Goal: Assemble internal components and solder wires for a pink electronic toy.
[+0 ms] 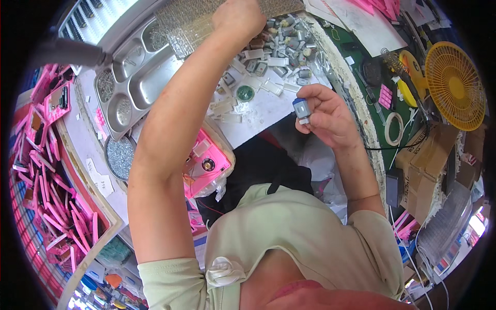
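Between the thumb and fingers of my right hand (328, 113) is a small silver motor with a blue end cap (301, 110), held above the near right edge of the white worktop (258, 129). My left arm stretches far forward. My left hand (238, 20) rests over a brownish bubble-wrap sheet (188, 26) at the top edge, its fingers hidden from view. Right beside it lies a heap of small motors (294, 44), mixed with clear plastic pieces (272, 87). A small round green dish (245, 93) sits nearer to me.
A metal compartment tray (150, 85) with small parts stands left, near a round bowl of tiny metal pieces (120, 157). An open pink case (209, 163) lies by my lap. Many pink cases (57, 201) fill the far left. A yellow fan (455, 85) and cardboard box (426, 165) are right.
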Demonstrator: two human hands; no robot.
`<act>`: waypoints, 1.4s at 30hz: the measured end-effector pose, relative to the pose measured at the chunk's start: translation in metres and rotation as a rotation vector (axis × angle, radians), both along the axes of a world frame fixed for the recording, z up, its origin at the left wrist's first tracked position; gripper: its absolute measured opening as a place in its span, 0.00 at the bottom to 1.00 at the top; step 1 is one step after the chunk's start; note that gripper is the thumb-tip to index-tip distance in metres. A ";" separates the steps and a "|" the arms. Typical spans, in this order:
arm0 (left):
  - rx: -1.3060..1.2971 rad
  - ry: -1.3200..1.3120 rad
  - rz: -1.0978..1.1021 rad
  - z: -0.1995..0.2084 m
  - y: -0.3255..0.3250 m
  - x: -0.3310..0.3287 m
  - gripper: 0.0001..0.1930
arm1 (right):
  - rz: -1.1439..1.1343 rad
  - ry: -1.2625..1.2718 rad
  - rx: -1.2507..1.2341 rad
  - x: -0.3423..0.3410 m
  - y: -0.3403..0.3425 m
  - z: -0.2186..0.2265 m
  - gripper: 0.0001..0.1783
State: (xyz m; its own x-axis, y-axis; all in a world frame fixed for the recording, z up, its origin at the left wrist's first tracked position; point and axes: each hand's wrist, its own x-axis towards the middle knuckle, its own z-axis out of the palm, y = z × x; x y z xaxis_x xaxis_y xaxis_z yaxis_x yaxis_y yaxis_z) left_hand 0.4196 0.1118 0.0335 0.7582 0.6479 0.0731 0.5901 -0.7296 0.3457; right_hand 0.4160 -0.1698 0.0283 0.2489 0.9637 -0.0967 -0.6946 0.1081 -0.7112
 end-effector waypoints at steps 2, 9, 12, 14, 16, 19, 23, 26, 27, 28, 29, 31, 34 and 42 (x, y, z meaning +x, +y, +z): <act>-0.004 -0.011 0.006 -0.008 0.000 0.004 0.12 | -0.015 -0.049 -0.035 -0.003 0.002 0.005 0.27; -0.037 -0.018 0.014 -0.001 -0.005 -0.002 0.11 | -0.079 -0.636 -0.169 -0.010 0.016 0.011 0.23; 0.045 -0.067 -0.006 -0.012 -0.006 -0.006 0.11 | -0.078 -1.012 -0.238 -0.015 0.036 0.005 0.20; 0.097 -0.129 -0.045 -0.023 -0.008 -0.008 0.10 | -0.063 -1.225 -0.241 -0.015 0.050 -0.001 0.19; 0.131 -0.213 -0.093 -0.028 -0.008 -0.009 0.10 | -0.059 -1.280 -0.258 -0.013 0.060 -0.006 0.18; 0.167 -0.430 -0.127 -0.030 -0.009 -0.020 0.09 | -0.053 -1.387 -0.252 -0.012 0.073 -0.013 0.17; 0.048 -0.570 -0.159 -0.013 -0.005 -0.035 0.08 | -0.056 -1.501 -0.181 -0.013 0.082 -0.021 0.19; -0.135 -0.633 -0.098 0.016 -0.006 -0.066 0.09 | -0.070 -1.698 -0.087 -0.016 0.092 -0.028 0.19; -0.213 -0.617 -0.071 0.026 -0.009 -0.072 0.09 | -0.049 -1.747 -0.110 -0.014 0.091 -0.027 0.19; -0.292 -0.598 -0.044 0.032 -0.012 -0.081 0.10 | -0.028 -1.795 -0.134 -0.012 0.090 -0.025 0.19; -0.327 -0.604 -0.033 0.041 -0.016 -0.097 0.09 | -0.001 -1.836 -0.134 -0.014 0.090 -0.019 0.19; -0.383 -0.609 0.007 0.052 -0.016 -0.136 0.07 | -0.005 -1.922 -0.016 -0.016 0.097 -0.024 0.19; -0.463 -0.633 -0.002 0.059 -0.024 -0.199 0.07 | 0.043 -1.972 0.008 -0.015 0.100 -0.021 0.21; -0.846 -0.686 0.050 0.013 -0.117 -0.320 0.06 | 0.206 -0.414 -0.222 -0.078 0.069 0.027 0.25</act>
